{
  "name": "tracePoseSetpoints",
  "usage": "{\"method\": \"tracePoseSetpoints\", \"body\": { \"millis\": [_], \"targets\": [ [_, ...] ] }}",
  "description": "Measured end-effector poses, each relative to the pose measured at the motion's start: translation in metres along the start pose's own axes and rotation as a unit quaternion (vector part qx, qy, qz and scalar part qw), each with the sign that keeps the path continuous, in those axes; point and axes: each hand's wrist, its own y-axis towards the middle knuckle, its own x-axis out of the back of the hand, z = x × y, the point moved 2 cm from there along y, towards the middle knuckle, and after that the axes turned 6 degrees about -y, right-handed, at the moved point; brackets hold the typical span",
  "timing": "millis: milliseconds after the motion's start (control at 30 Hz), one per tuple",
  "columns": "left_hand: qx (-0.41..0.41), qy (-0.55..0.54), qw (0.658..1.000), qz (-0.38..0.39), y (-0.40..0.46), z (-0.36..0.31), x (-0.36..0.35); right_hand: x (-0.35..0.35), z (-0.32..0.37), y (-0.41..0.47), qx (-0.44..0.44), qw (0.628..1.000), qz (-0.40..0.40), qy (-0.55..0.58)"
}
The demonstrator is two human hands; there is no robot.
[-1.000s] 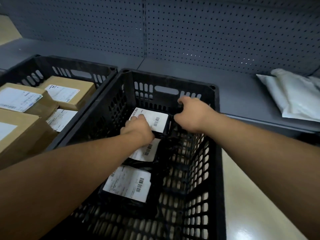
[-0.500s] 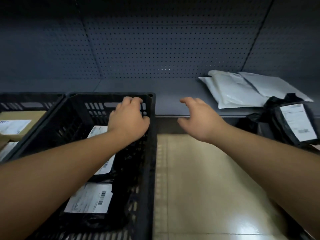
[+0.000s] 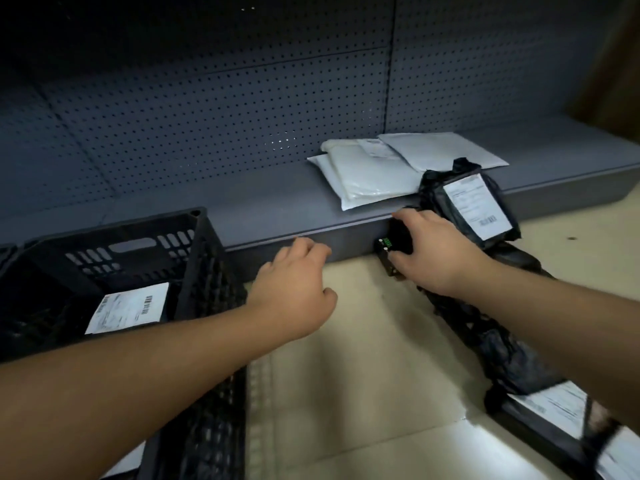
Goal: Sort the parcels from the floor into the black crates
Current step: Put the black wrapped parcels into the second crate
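Right hand [image 3: 438,252] apparently grips small black box [image 3: 398,242]; left hand [image 3: 294,289] relaxed, beside crate [image 3: 204,258].

Two hands show, left [image 3: 294,292] and right [image 3: 436,251]. One black crate [image 3: 197,258] is plainly seen, with the corner of a second [image 3: 7,252] at the left edge; one labelled parcel [image 3: 128,308] lies inside the first. Three white mailers [image 3: 367,174] sit on the shelf [image 3: 263,209], four black-wrapped parcels [image 3: 474,206] lie at the right, and one small black box [image 3: 394,247] sits under the right hand.
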Motion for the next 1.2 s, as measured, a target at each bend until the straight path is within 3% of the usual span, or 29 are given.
{"method": "tracePoseSetpoints", "body": {
  "millis": [400,533,733,867,1067,1200],
  "targets": [
    [-0.016,-0.105,0.981,0.164,-0.005,-0.124,-0.101,-0.009,-0.191,-0.057,-0.221,0.973,0.042,-0.043],
    [-0.015,-0.124,0.968,0.217,-0.009,-0.160,-0.133,-0.010,-0.246,-0.080,-0.290,0.946,0.127,-0.075],
    [0.004,-0.179,0.940,0.290,-0.013,-0.212,-0.175,-0.009,-0.279,-0.116,-0.299,0.903,0.285,-0.119],
    [0.050,-0.238,0.899,0.364,-0.030,-0.245,-0.204,-0.009,-0.295,-0.137,-0.291,0.883,0.340,-0.144],
    [0.144,-0.301,0.811,0.481,-0.054,-0.279,-0.246,-0.021,-0.325,-0.161,-0.303,0.859,0.390,-0.134],
    [0.216,-0.339,0.753,0.520,-0.069,-0.295,-0.267,-0.035,-0.346,-0.169,-0.332,0.853,0.383,-0.126]
  ]
}}
